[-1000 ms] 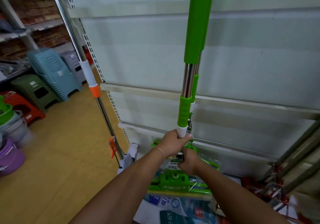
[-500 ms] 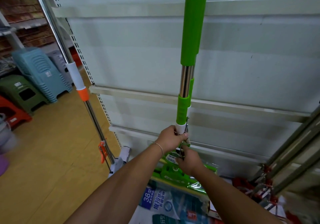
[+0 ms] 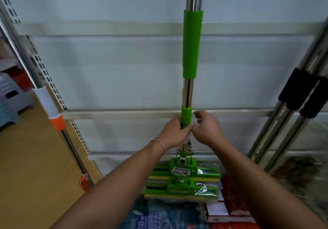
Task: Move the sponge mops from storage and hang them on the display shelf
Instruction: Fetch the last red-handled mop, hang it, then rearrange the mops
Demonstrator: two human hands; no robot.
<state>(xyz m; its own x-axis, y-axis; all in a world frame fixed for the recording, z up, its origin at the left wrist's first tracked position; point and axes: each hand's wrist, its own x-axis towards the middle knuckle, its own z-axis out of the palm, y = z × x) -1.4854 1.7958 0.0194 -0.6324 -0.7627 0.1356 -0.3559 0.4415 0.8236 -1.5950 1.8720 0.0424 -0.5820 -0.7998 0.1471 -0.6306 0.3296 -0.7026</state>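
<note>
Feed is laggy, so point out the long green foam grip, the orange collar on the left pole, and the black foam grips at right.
Long green foam grip (image 3: 191, 44): head view, mid-sleeve.
Orange collar (image 3: 57, 123): head view, centre of band.
Black foam grips (image 3: 296, 89): head view, left sleeve's middle.

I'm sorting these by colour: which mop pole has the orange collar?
The leaning pole at far left, with a white sleeve above an orange collar. The held mop has green grips; the right poles have black ones.

the green-sleeved steel sponge mop (image 3: 191, 47) stands upright before the pale panelled display shelf (image 3: 110, 79), its head low down on a second wrapped mop head (image 3: 182, 190). the left hand (image 3: 174, 133) wraps its pole; the right hand (image 3: 206, 128) is just beside. an orange-collared steel pole (image 3: 53, 111) leans at left, black-gripped steel poles (image 3: 300, 94) at right.
</note>
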